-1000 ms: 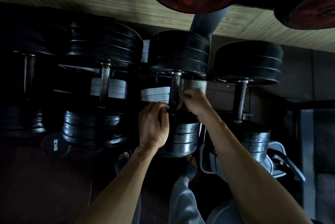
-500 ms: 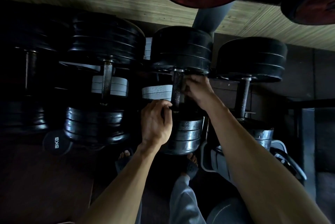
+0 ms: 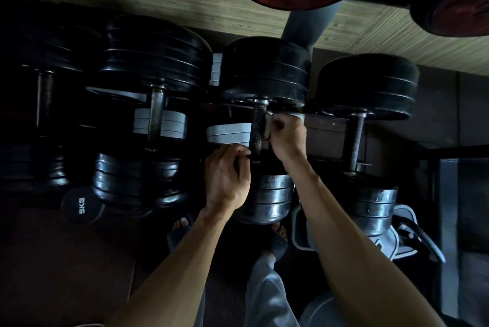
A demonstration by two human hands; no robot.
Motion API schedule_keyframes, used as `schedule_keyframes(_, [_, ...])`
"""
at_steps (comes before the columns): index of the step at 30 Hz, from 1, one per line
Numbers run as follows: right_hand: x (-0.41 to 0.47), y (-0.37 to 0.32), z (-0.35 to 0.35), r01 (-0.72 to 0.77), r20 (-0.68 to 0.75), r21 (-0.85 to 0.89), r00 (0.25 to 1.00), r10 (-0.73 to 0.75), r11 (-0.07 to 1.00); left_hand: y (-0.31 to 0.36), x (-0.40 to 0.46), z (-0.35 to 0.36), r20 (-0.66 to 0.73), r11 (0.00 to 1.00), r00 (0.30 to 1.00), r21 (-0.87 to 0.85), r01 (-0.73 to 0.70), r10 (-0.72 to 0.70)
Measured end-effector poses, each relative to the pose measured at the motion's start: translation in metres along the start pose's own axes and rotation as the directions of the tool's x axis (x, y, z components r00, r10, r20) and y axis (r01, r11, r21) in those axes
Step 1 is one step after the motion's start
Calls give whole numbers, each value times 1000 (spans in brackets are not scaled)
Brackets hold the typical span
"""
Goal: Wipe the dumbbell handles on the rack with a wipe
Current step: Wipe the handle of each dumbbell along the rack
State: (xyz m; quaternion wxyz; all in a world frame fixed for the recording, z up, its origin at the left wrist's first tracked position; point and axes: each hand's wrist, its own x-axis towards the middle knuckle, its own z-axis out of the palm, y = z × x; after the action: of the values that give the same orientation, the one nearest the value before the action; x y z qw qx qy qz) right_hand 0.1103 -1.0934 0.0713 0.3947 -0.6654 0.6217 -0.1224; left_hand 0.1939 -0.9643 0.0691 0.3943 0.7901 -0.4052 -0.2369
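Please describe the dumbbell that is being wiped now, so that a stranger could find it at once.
Start at the grey post at the top centre. The dumbbell just below it, second from the right on the rack, is the one. Only its handle has hands on it: the right hand presses a pale wipe against it.

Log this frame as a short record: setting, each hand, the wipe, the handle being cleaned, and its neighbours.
setting: dim gym, black plate-loaded dumbbells lying across a dark rack
right hand: pinches a pale wipe against the right side of the handle, near its far end
left hand: fingertips at the near end of the handle's left side; grip unclear
handle: dark knurled metal bar of the middle dumbbell
neighbours: bare metal handle to the left, another to the right, both untouched
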Motion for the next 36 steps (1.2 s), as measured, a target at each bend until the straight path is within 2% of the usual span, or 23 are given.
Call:
schedule_keyframes(2, [-9,-2,1,-12,-31,43,999,14,999,1,0,0,-3,1000,1000,-4,-4,4])
schedule_keyframes(8, [-26,5,-16,8,171,-35,985,-2,999,1,-1,0,-9,1000,1000,6,8,-8])
schedule_keyframes(9, [-25,3,-17,27,153,-18,988,-24,999,1,-1,0,-8,1000,1000,7,12,-12])
schedule_keyframes(11, [-13,-8,-15,66,30,58,997,-68,996,2,-1,-1,-8,1000,1000,3,10,-10])
schedule_keyframes(13, [3,-18,-9,71,-102,127,993,-58,989,5,-2,-2,-9,1000,1000,5,4,-4])
schedule_keyframes(15, [8,-23,-4,63,-146,158,989,-40,985,5,0,-1,-14,1000,1000,4,21,-21])
schedule_keyframes(18, [-16,-10,-3,110,-56,162,993,-102,981,3,-3,-1,-19,999,999,22,49,-48])
schedule_keyframes(20, [-29,5,-7,52,114,112,991,-65,992,4,-2,0,-15,997,998,40,59,-59])
schedule_keyframes(22, [-34,10,-7,-5,202,74,979,-10,997,2,-3,0,-24,997,998,46,63,-62])
schedule_keyframes(23, [-33,9,-6,-5,179,73,984,-8,997,2,-3,0,-30,996,997,50,68,-67])
schedule_keyframes(27, [-15,-11,0,114,-100,137,990,-100,984,0,-4,2,-36,995,995,29,92,-91])
schedule_keyframes(29, [-9,-13,2,133,-114,145,987,-117,981,0,-3,2,-41,996,996,30,79,-78])
schedule_keyframes(31, [-13,-6,0,128,-13,86,992,-127,988,0,-3,1,-39,998,997,17,65,-64])
schedule_keyframes(33, [-21,6,-5,94,181,17,979,-96,995,-1,-2,0,-8,997,997,-8,71,-71])
schedule_keyframes(36, [-22,21,-16,58,366,-39,930,-39,998,-4,9,-11,148,984,977,-61,167,-156])
